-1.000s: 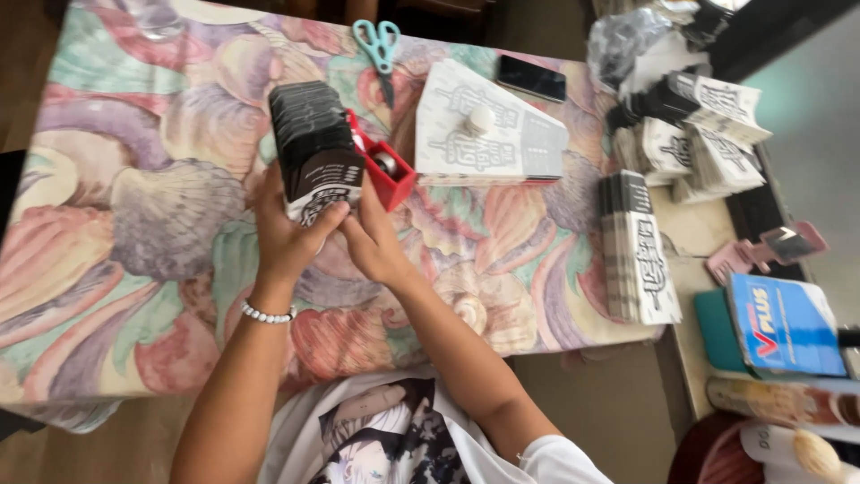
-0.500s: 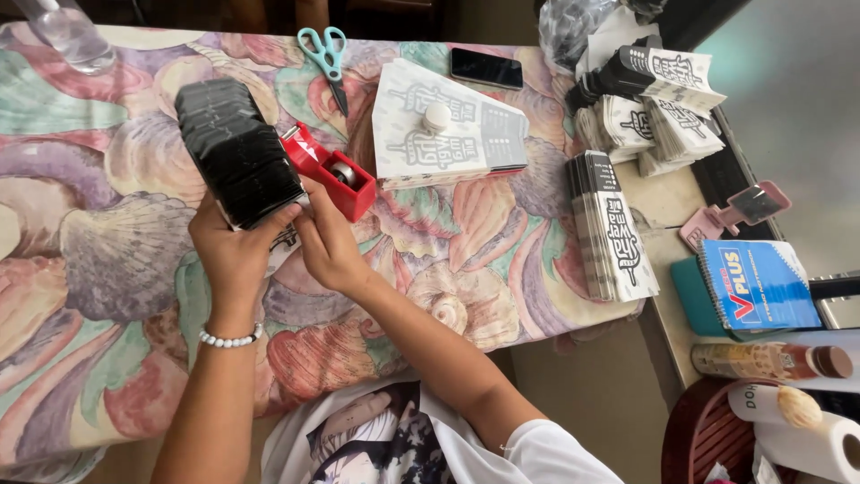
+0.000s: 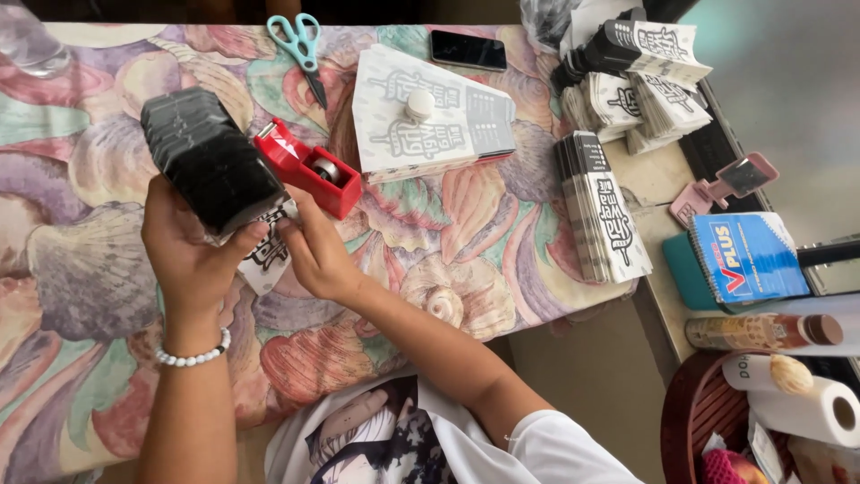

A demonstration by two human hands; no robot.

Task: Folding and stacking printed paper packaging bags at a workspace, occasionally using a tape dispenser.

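My left hand (image 3: pixel 188 255) grips a thick stack of flat black packets (image 3: pixel 208 159) from below, holding it tilted above the table. My right hand (image 3: pixel 313 253) pinches the white printed wrapper (image 3: pixel 269 255) at the stack's lower end, fingers closed on it. A red tape dispenser (image 3: pixel 309 168) sits on the table just beyond my right hand, touching the stack's side. A beaded bracelet (image 3: pixel 193 357) is on my left wrist.
A shell-patterned cloth (image 3: pixel 448 260) covers the table. On it lie teal scissors (image 3: pixel 302 43), a phone (image 3: pixel 466 49), a pile of white printed bags (image 3: pixel 430 125) with a small round weight, and more bag bundles (image 3: pixel 602 206) at right. A spiral notebook (image 3: pixel 748 255) and paper roll (image 3: pixel 806 403) lie off the table's right edge.
The view has shifted, so everything sits further left and lower in frame. The stack has tilted further over to the left, and my right hand has moved from the dispenser to the stack's wrapper.
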